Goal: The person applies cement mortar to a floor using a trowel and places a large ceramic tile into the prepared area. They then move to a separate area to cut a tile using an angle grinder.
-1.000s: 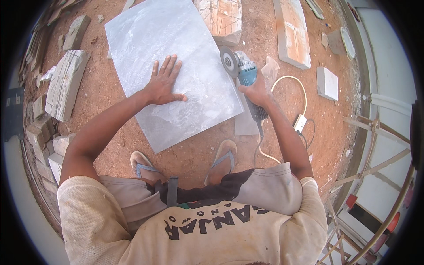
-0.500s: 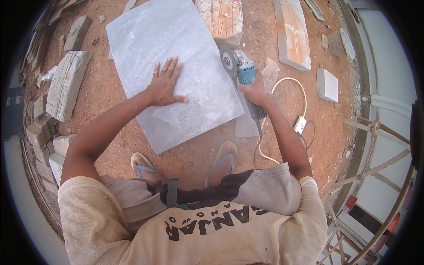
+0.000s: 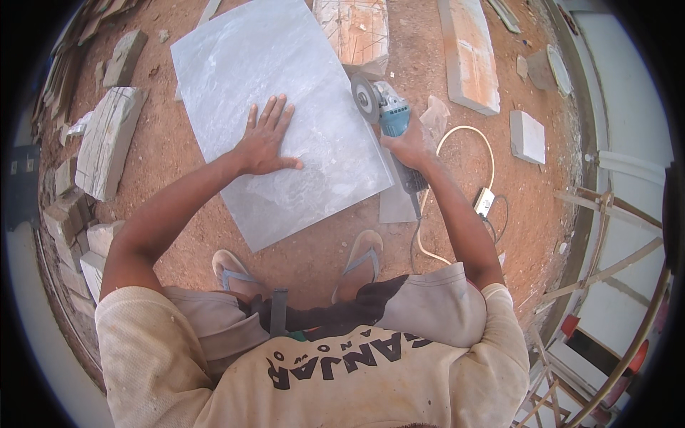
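A large grey marbled tile (image 3: 285, 64) lies in front of me, raised off the reddish dirt at its far end. My left hand (image 3: 268, 140) rests flat on it, fingers spread. In my right hand (image 3: 412, 143) is a teal angle grinder (image 3: 393, 118), gripped round its body. The grinder's round disc (image 3: 365, 99) stands upright at the tile's right edge; whether it touches the edge I cannot tell. A narrow grey strip of tile (image 3: 398, 203) lies on the ground under the grinder's rear end.
White blocks (image 3: 467, 60) lie beyond and to the right, with another block (image 3: 351, 32) at the tile's far corner. A pale cord with a socket (image 3: 484, 202) loops beside my right forearm. A bucket (image 3: 550, 70) stands far right. Blocks (image 3: 108, 143) line the left.
The grinder and my right hand have shifted slightly left and nearer to me along the tile's right edge. My left hand stays nearly in place on the tile.
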Action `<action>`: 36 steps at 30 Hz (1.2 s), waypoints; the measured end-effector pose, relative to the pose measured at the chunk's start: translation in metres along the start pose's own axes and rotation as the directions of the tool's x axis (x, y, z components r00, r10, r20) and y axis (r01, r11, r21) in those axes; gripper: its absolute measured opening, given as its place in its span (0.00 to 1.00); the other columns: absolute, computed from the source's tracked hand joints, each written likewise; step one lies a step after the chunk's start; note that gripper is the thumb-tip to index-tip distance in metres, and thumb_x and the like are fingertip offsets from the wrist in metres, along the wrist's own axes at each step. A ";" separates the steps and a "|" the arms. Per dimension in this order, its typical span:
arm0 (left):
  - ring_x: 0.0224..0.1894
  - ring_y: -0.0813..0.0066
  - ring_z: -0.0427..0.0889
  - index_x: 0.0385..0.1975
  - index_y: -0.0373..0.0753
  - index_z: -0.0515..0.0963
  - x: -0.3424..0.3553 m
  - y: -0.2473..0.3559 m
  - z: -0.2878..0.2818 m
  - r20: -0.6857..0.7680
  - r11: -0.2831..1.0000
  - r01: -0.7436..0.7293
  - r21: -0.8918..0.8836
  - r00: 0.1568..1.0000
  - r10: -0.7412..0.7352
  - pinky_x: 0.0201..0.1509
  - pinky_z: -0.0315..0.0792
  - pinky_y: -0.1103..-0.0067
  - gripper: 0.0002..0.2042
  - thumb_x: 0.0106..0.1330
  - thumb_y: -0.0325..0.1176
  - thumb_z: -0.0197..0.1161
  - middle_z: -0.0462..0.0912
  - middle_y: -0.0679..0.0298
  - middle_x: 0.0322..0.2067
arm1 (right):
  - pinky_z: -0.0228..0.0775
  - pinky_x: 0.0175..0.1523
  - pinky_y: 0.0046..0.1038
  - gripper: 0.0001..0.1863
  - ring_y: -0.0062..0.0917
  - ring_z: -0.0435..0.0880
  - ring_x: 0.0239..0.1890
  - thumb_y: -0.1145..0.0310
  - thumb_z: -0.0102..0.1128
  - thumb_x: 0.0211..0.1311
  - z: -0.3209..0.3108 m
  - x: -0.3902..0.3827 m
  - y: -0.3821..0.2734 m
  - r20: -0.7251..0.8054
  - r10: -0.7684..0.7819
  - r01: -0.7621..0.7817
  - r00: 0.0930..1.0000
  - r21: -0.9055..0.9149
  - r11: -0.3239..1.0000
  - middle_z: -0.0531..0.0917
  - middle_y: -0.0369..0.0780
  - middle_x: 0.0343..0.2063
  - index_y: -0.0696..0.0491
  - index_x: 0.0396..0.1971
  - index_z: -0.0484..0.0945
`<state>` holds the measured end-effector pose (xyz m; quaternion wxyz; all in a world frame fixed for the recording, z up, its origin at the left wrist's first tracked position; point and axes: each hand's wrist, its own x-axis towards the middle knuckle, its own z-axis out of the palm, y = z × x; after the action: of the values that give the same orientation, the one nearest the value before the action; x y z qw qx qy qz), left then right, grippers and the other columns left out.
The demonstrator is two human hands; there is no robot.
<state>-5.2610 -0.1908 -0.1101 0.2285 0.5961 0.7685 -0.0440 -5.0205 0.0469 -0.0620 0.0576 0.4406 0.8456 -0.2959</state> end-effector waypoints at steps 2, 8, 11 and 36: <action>0.79 0.55 0.23 0.77 0.37 0.37 -0.001 0.000 0.000 0.002 1.000 0.001 -0.007 1.000 -0.001 0.80 0.24 0.52 0.63 0.52 0.79 0.55 0.31 0.48 0.77 | 0.69 0.64 0.40 0.50 0.50 0.78 0.59 0.55 0.69 0.45 -0.005 -0.003 -0.005 0.022 0.020 -0.020 1.000 -0.014 1.000 0.78 0.61 0.54 0.67 0.66 0.58; 0.79 0.55 0.23 0.77 0.36 0.37 -0.002 0.002 -0.005 0.015 1.000 0.004 -0.024 1.000 -0.004 0.80 0.23 0.53 0.63 0.53 0.78 0.57 0.31 0.47 0.77 | 0.70 0.63 0.39 0.52 0.49 0.79 0.58 0.55 0.69 0.46 -0.009 -0.008 -0.012 0.015 0.024 -0.023 1.000 -0.043 0.999 0.79 0.60 0.53 0.67 0.67 0.57; 0.79 0.54 0.23 0.77 0.36 0.37 -0.001 0.002 -0.005 0.020 1.000 0.007 -0.016 1.000 -0.007 0.79 0.23 0.52 0.63 0.53 0.78 0.57 0.31 0.47 0.77 | 0.70 0.63 0.39 0.51 0.49 0.79 0.58 0.55 0.69 0.45 -0.009 -0.009 -0.015 0.013 0.029 -0.028 1.000 -0.032 0.999 0.79 0.60 0.53 0.66 0.67 0.57; 0.79 0.55 0.25 0.77 0.37 0.36 -0.002 0.005 -0.009 0.030 1.000 0.028 -0.004 0.999 -0.028 0.80 0.24 0.53 0.62 0.55 0.74 0.60 0.31 0.48 0.77 | 0.73 0.57 0.43 0.47 0.53 0.81 0.53 0.44 0.70 0.49 -0.013 -0.061 0.014 -0.012 0.055 -0.056 0.998 -0.089 0.994 0.80 0.63 0.47 0.69 0.55 0.66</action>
<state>-5.2589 -0.1885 -0.1002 0.2406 0.5842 0.7732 -0.0546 -4.9709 0.0168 -0.0363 0.0817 0.4623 0.8456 -0.2540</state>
